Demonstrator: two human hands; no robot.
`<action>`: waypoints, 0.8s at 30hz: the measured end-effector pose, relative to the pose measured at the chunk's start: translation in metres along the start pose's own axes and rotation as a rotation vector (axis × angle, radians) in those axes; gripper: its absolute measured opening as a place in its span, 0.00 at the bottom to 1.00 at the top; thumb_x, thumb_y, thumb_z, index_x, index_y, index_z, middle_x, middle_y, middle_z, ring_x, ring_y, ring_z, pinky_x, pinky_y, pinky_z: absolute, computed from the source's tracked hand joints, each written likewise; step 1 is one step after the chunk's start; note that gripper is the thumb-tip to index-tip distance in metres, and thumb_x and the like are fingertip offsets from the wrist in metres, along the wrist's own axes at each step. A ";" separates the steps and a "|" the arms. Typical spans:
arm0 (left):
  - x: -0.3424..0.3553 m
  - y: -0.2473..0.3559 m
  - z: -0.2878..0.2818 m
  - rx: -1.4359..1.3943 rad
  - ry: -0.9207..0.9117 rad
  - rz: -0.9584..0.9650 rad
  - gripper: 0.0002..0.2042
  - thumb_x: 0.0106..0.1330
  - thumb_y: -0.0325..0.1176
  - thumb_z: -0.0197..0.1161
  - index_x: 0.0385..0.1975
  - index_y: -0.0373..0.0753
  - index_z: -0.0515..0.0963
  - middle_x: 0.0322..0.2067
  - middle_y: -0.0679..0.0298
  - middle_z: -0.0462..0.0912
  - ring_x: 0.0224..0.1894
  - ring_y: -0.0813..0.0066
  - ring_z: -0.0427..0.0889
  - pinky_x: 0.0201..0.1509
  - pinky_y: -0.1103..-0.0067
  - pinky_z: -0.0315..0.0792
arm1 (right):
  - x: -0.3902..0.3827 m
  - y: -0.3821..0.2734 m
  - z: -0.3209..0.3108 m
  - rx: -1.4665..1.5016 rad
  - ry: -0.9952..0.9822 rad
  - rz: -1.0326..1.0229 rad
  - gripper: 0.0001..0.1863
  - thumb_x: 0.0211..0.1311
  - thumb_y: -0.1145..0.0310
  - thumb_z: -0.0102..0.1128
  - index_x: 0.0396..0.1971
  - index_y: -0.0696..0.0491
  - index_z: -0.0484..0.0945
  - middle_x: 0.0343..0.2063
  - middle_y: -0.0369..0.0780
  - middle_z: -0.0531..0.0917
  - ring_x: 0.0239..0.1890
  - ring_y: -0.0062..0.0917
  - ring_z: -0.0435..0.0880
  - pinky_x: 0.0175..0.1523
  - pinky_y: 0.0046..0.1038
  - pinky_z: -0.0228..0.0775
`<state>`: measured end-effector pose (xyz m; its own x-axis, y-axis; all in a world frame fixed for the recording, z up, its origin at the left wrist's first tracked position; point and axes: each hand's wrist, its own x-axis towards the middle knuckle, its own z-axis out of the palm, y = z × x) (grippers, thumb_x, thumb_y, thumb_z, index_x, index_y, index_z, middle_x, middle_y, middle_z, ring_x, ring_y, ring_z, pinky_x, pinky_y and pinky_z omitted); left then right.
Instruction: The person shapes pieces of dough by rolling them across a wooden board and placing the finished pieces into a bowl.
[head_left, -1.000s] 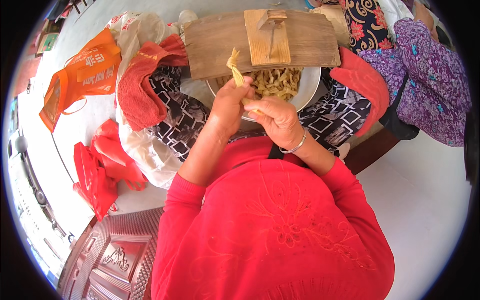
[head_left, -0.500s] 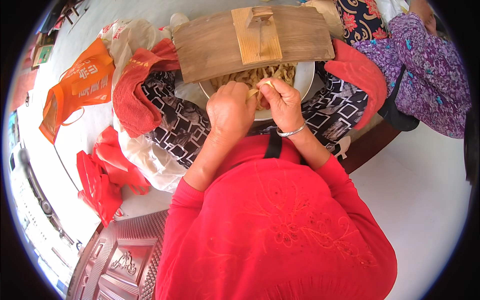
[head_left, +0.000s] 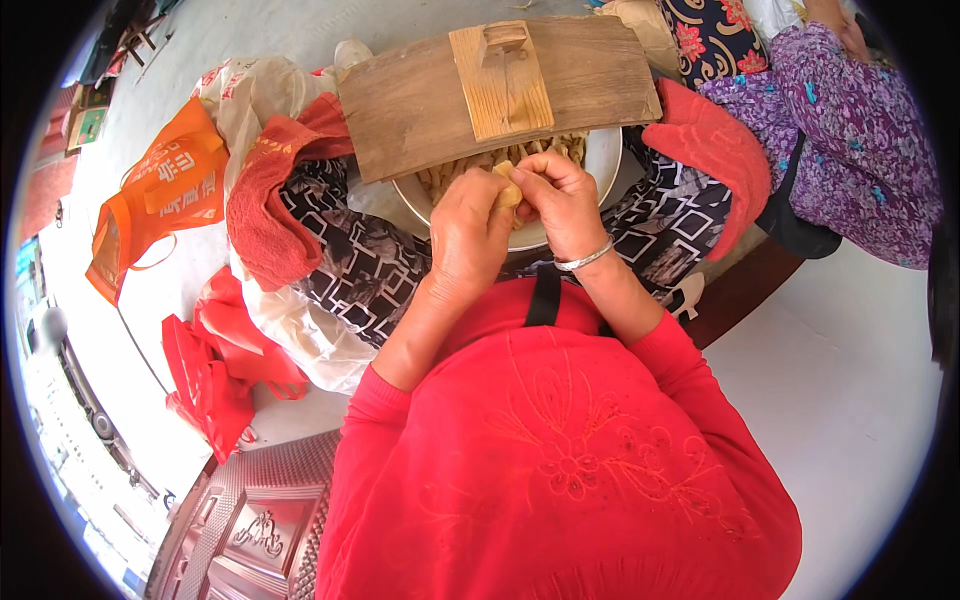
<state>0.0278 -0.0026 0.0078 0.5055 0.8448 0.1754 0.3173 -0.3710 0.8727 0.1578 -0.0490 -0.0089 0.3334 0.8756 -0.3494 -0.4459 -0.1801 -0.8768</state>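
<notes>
My left hand [head_left: 470, 225] and my right hand [head_left: 560, 200] meet over a white bowl [head_left: 605, 155] and pinch a small pale yellow dough piece [head_left: 507, 188] between their fingertips. The bowl holds a heap of similar pale dough strips [head_left: 470, 170]. A wooden board [head_left: 420, 95] with a lighter wooden handle block [head_left: 500, 65] lies across the far half of the bowl and hides part of the heap. A silver bangle [head_left: 585, 260] circles my right wrist. My red sleeves fill the lower part of the view.
A black-and-white patterned cloth [head_left: 350, 265] lies under the bowl, with red cloths [head_left: 275, 200] at both sides. Orange bag [head_left: 150, 200] and red plastic bags [head_left: 215, 375] lie left. A person in purple floral clothing [head_left: 850, 140] sits at right. An embossed metal surface [head_left: 250, 520] lies bottom left.
The raised strip of dough came down from above the board. Both hands closed together over the bowl and now pinch a small folded piece.
</notes>
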 end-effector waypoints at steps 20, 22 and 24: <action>0.003 -0.026 0.005 -0.239 -0.235 -0.387 0.15 0.60 0.17 0.53 0.48 0.31 0.67 0.31 0.65 0.75 0.32 0.81 0.73 0.38 0.83 0.71 | -0.006 0.017 -0.018 -0.431 -0.145 -0.215 0.04 0.58 0.79 0.61 0.32 0.62 0.77 0.38 0.33 0.78 0.36 0.19 0.77 0.40 0.25 0.72; 0.003 -0.029 0.003 -0.287 -0.258 -0.391 0.15 0.60 0.17 0.54 0.48 0.31 0.68 0.30 0.65 0.75 0.33 0.81 0.73 0.38 0.83 0.71 | -0.004 0.028 -0.023 0.007 -0.156 0.052 0.02 0.58 0.79 0.60 0.32 0.59 0.78 0.41 0.34 0.77 0.37 0.20 0.77 0.42 0.25 0.71; 0.006 -0.027 -0.003 -0.266 -0.257 -0.405 0.13 0.61 0.18 0.55 0.45 0.32 0.70 0.29 0.64 0.75 0.31 0.80 0.74 0.37 0.81 0.71 | -0.006 0.022 -0.024 0.416 -0.260 0.312 0.04 0.62 0.74 0.60 0.36 0.54 0.80 0.39 0.32 0.79 0.41 0.19 0.77 0.45 0.22 0.69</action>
<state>0.0200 0.0134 -0.0138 0.5757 0.7659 -0.2864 0.3306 0.1024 0.9382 0.1661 -0.0695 -0.0337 -0.0572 0.9001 -0.4319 -0.7967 -0.3019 -0.5235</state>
